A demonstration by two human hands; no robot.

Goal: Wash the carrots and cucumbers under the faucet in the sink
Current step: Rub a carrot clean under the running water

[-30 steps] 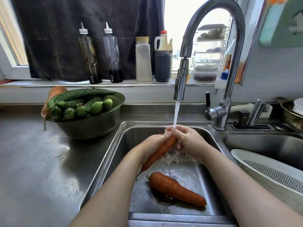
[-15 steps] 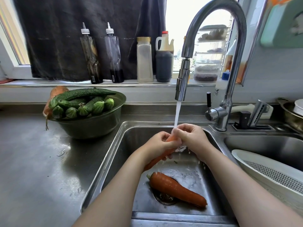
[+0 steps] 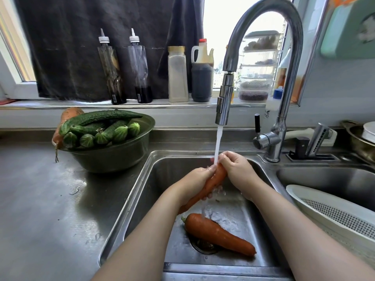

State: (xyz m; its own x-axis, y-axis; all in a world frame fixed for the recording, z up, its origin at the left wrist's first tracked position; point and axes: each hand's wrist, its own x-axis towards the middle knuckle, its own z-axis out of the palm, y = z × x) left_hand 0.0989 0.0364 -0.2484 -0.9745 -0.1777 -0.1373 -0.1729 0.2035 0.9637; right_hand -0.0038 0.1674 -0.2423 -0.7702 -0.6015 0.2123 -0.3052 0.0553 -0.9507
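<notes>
Water runs from the tall chrome faucet (image 3: 224,102) onto an orange carrot (image 3: 215,180) that I hold over the steel sink (image 3: 142,179). My left hand (image 3: 192,184) grips the carrot's lower part and my right hand (image 3: 236,169) grips its thick upper end. A second carrot (image 3: 219,234) lies on the sink floor across the drain. Several cucumbers (image 3: 101,126) and one more carrot (image 3: 68,116) sit in a green bowl (image 3: 115,155) on the counter to the left.
A white colander (image 3: 332,209) rests in the right-hand basin. Bottles (image 3: 142,67) and jars line the windowsill behind the faucet. A metal pot (image 3: 359,138) stands at the far right. The wet steel counter (image 3: 40,199) extends to the left.
My hands have shifted along the carrot under the stream: the left slid down, exposing more of the middle, and the right now caps the upper end. The other carrot stayed put.
</notes>
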